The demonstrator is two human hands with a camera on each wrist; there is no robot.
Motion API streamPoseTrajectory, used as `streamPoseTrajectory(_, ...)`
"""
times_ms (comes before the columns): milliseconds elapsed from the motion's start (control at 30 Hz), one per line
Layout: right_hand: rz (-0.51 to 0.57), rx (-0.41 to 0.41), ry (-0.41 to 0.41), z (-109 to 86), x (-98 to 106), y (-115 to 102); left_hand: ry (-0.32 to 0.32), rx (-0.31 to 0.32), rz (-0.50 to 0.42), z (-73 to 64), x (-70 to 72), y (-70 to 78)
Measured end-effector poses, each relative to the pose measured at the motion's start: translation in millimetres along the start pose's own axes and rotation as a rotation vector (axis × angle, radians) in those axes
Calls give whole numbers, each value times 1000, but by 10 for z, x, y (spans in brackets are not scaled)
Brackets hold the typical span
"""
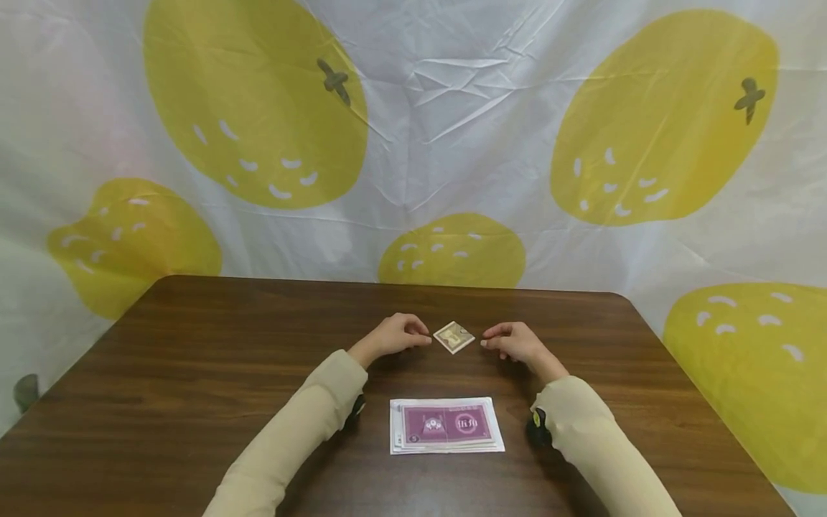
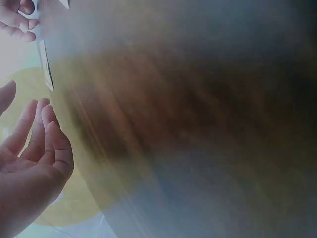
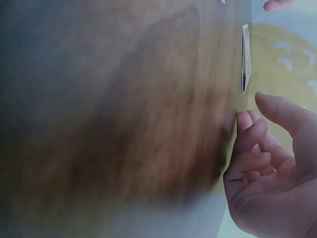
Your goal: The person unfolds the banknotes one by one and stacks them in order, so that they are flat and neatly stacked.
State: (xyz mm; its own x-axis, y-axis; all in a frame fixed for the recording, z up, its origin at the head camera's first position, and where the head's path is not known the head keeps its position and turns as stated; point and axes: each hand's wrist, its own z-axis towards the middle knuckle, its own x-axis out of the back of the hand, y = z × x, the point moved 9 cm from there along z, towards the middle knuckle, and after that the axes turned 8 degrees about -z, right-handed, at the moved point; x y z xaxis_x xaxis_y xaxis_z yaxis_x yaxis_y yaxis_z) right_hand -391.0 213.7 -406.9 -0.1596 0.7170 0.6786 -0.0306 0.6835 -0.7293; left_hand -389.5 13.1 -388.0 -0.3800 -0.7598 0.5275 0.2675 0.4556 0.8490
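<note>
A small square of folded paper (image 1: 454, 337), tan with a pale border, lies on the table turned like a diamond. My left hand (image 1: 400, 334) is just left of it, fingers loosely bent, with a small gap to its corner. On the other side my right hand (image 1: 515, 341) also stands apart from the square, thumb and fingers separated. Both wrist views show the left hand (image 2: 39, 153) and the right hand (image 3: 270, 163) holding nothing. Nearer to me, between the forearms, lies a stack of purple printed paper notes (image 1: 446, 425) on white sheets.
The brown wooden table (image 1: 194, 388) has rounded far corners. Behind it hangs a white curtain (image 1: 446, 143) printed with large yellow lemons. A dark rounded object (image 1: 26, 392) shows beyond the table's left edge.
</note>
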Motion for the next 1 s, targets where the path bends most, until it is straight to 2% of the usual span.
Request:
streamPoseTrajectory(167,-48,2,17,68,-11,-25,24,7,10,48,11,14)
streamPoseTrajectory(333,-94,12,25,97,-29,-85,67,-26,57,75,23,99)
streamPoseTrajectory(467,-129,42,27,110,-56,-141,89,-31,91,127,4,91)
streamPoseTrajectory(500,-135,46,29,113,-62,-152,91,-60,92,223,-23,-18)
streamPoseTrajectory(533,-138,47,33,117,-66,-158,80,-52,89,321,-56,-145)
streamPoseTrajectory(567,-145,52,38,122,-67,-165,76,-72,97,461,-101,-320)
streamPoseTrajectory(667,-169,60,49,129,-68,-185,54,-106,130,981,-273,-1003)
streamPoseTrajectory(700,-183,59,58,130,-66,-188,39,-101,125,1211,-349,-1307)
streamPoseTrajectory(733,-197,63,64,132,-65,-195,28,-75,133,1358,-401,-1513)
streamPoseTrajectory(767,-213,67,69,133,-66,-201,30,-89,142,1517,-455,-1719)
streamPoseTrajectory(800,-228,64,74,134,-71,-203,21,-77,143,1641,-502,-1886)
streamPoseTrajectory(900,-277,76,82,139,-88,-233,6,-76,161,1941,-605,-2268)
streamPoseTrajectory(1000,-299,75,80,138,-109,-262,-10,-86,187,2073,-668,-2428)
